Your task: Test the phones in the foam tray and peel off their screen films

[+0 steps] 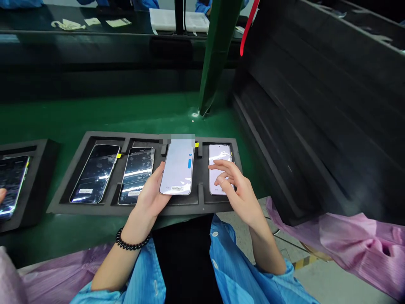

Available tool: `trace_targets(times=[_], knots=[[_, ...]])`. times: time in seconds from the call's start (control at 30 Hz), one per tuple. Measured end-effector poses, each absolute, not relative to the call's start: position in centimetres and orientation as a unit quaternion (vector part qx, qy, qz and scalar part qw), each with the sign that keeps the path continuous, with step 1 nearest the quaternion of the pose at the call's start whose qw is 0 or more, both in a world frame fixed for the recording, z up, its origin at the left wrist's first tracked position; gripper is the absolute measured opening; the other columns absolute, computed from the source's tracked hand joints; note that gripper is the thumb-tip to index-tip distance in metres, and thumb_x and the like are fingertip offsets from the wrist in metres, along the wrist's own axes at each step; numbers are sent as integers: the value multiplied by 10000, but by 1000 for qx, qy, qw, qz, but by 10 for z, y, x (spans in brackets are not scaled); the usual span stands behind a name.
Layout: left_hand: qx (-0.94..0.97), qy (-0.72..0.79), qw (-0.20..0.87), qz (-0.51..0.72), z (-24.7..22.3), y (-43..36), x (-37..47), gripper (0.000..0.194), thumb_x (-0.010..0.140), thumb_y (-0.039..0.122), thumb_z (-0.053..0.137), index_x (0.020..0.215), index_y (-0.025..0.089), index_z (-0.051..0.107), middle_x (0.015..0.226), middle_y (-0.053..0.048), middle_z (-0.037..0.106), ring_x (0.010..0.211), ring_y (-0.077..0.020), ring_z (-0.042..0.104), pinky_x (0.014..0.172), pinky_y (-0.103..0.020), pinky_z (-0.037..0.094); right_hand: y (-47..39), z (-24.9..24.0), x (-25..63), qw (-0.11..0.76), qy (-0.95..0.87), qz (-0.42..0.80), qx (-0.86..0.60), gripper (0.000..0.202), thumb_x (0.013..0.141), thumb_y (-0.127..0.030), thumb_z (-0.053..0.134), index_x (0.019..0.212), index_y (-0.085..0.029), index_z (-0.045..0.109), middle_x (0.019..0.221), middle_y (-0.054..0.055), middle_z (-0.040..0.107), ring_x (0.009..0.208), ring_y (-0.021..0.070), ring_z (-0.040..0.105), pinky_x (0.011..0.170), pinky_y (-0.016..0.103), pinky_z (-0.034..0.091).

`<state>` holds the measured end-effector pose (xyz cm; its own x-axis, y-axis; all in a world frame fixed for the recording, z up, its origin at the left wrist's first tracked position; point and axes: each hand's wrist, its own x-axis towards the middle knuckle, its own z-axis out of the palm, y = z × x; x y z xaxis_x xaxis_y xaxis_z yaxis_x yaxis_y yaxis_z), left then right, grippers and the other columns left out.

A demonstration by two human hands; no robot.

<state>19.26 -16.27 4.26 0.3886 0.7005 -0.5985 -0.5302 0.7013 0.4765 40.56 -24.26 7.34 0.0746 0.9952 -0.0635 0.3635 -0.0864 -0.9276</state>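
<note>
Smartphone [177, 169], screen lit, held over a recess of the black foam tray [202, 207] on the green counter [142, 109]. The left hand [150, 196] is clamped on it, thumb at the left edge, other fingers largely hidden beneath. At three o'clock, a lit phone [220, 153] lies in its recess; above it the right hand [237, 185] is apart, fingers loosely curled and gripping nothing, contact with the glass being unclear. At nine o'clock lie the inner dark phone [136, 175] and, farther out, the outer dark phone [95, 173]. A yellow tab [196, 144] shows at one o'clock, beside the held phone's top corner. Likely faults: slippage toward six o'clock, since support appears one-sided; a knock against the recess wall, should the grip tilt; an unintended touch on the lit phone, from the low-hanging fingertips.
</note>
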Motion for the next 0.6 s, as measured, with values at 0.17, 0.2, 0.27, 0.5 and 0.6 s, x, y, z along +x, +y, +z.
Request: trace_targets(times=[0.17,0.2,0.27,0.5,0.6], knots=[[70,262,873,404,59,-176,197,555,1073,505,266,1540,273,457,1431,-100,637,1245,-343,656,1006,-582,562,-235,76,402,429,-550,377,-610,245,1035,-382,480,1226,-290,602,1130,20,726,839,144,643,676,273,492],[76,235,885,394,61,-181,198,567,1068,530,264,1519,271,490,1423,-104,642,1218,-338,672,975,-554,584,-234,77,401,439,-555,368,-603,228,1037,-378,475,1191,-282,614,1068,15,725,846,146,645,692,273,493],[105,195,903,368,63,-190,200,608,1051,584,292,1452,229,580,1388,-133,661,1118,-306,714,925,-473,613,-231,82,398,454,-570,344,-593,205,1037,-358,468,1126,-263,627,964,7,705,853,149,650,716,274,491],[177,177,920,301,58,-217,199,750,939,736,468,1347,142,673,1300,-178,700,988,-264,731,940,-371,587,-219,93,388,440,-656,131,-599,207,998,-235,516,792,-227,529,692,-30,572,655,125,551,630,276,413],[179,192,919,294,50,-227,195,745,938,741,464,1321,143,692,1238,-156,733,986,-266,737,952,-367,580,-220,92,385,436,-704,6,-561,315,958,-108,544,677,-225,460,595,-46,502,578,112,436,590,285,364]])
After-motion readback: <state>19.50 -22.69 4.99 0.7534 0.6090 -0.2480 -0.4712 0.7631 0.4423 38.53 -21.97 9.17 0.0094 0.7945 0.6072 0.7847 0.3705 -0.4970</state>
